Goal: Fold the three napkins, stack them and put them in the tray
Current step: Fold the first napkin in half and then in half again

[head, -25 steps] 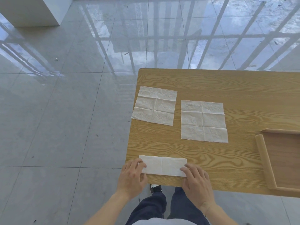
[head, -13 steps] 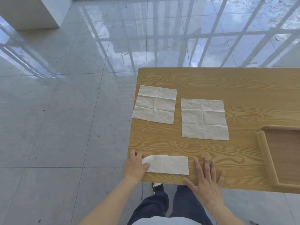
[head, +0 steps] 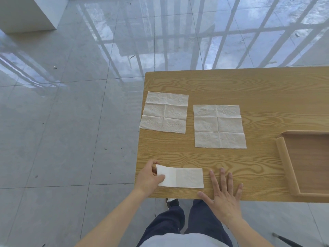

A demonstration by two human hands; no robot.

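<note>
So, from the head camera, one napkin lies folded into a narrow strip at the near edge of the table. The left hand pinches its left end, thumb on top, lifting that corner slightly. The right hand rests flat and spread on the wood just beside the strip, holding nothing. Two more napkins, left sheet and right sheet, lie fully open farther back. The tray sits at the right, nothing visible inside. I'd judge the first fold only half finished, stacking and placing all ahead.
</note>
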